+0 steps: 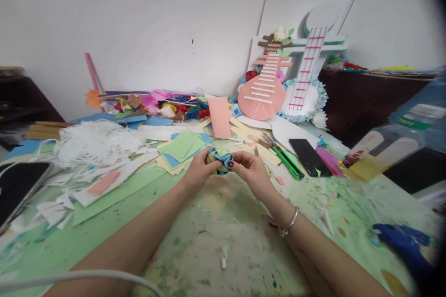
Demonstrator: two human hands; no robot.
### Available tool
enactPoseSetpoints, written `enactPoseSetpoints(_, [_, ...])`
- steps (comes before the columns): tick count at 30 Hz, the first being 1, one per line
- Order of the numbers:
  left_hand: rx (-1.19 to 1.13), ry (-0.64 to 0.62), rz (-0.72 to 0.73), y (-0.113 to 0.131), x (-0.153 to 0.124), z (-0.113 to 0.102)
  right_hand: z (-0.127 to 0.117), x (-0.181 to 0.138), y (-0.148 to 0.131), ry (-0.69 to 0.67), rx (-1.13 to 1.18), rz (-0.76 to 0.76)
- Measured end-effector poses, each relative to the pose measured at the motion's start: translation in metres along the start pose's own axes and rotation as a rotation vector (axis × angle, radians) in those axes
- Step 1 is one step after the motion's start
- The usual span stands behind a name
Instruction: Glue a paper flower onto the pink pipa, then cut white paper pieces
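Between my two hands, over the middle of the table, is a small folded paper flower (220, 155) in green and blue. My left hand (199, 167) grips it from the left, thumb pressed against its front. On the other side, my right hand (251, 171) pinches its right edge between thumb and fingers; a bracelet is on that wrist. Just behind my left hand lies a pile of green, blue and cream paper sheets (183, 148). A green cutter knife (287, 161) rests to the right of my right hand.
White string (95, 144) and paper scraps lie left, near a tablet-like device (21, 185). A black phone (308, 155) and a tilted plastic bottle (390, 144) are at right. Paper instruments (263, 95) lean against the wall. A white cable (87, 276) crosses the front left.
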State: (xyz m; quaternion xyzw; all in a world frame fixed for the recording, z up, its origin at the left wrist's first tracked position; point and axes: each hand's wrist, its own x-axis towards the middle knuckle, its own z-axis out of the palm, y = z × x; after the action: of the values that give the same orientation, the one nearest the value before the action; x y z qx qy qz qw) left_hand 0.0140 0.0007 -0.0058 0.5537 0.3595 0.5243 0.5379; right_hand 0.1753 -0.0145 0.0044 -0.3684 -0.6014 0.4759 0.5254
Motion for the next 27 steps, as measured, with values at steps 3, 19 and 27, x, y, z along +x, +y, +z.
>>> enactPoseSetpoints(3, [0.040, -0.035, -0.036, 0.004, 0.001, -0.005, 0.001, 0.000, 0.001, 0.004, -0.036, 0.005])
enactPoseSetpoints(19, [0.451, 0.096, 0.114, 0.003, 0.000, -0.001, 0.009, -0.007, 0.004, 0.129, -0.384, -0.189])
enactPoseSetpoints(27, [0.526, 0.186, 0.153, 0.001, -0.006, 0.006, 0.014, -0.011, 0.003, 0.156, -0.534, -0.258])
